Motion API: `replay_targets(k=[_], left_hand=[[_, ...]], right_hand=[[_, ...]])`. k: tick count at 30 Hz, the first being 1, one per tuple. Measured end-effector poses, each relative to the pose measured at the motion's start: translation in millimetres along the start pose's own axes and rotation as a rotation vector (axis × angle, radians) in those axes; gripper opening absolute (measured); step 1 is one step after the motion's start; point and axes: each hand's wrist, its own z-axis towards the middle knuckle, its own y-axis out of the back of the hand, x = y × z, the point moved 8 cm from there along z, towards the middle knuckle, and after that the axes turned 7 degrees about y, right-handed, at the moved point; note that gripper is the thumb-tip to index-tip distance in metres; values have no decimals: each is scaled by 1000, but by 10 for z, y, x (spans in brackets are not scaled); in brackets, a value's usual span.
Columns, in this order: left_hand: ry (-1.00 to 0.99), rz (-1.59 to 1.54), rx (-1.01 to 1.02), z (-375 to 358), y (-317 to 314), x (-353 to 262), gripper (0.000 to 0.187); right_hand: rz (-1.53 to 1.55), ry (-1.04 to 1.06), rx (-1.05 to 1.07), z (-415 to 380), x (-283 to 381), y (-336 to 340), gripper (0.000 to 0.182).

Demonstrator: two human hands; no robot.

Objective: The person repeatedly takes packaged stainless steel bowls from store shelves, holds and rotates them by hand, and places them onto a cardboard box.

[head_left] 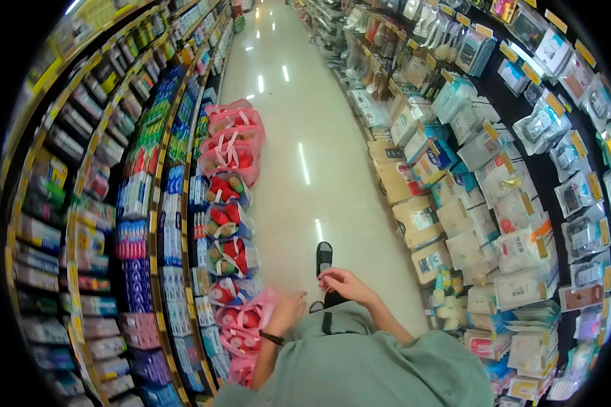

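My right hand (347,285) is in front of my body over the aisle floor, its fingers loosely bent and apart with nothing visible in them. To its left, my left hand (288,311) is smeared by motion, with a dark beaded bracelet (271,337) on the wrist. It is beside a pink bag (267,306) in the row along the left shelf. Nearby stand clear bags (233,256) with red and green contents. Farther up the row are pink bags with white ribbon-like handles (234,150).
Left shelves carry toothbrush-like packs (132,239) and boxes (140,331). On the right rack hang kitchen utensils (424,27) and packaged goods (519,244). A shiny tiled floor (299,122) runs between them. My dark sandal (324,254) is below my hands.
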Motion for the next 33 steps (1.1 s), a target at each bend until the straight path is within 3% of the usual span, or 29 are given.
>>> replay_targets(k=[5,7,14,18,24,33], left_hand=[[-19,93,321,931,96,-304,40],[-76,153,263,1464,309,-318,42],[-153,205,-22,3368,1541,-933,39],[-135,117,-64,4065,1850,-1177,38],[-93,35,207,4878,1632,-882,37],[-63,-1,178,6785,2267,-304,41]], right_hand=[[157,-12,-96,804,123,669,21],[286,-82,-143,1170,278,1000,20],[426,117,-442,2335,1153,2249,18],[444,146,-445,2905,1403,2680,17],[477,56,-407,3756,1429,3062,16],[397,-15,-456,5572,1778,4019,16]])
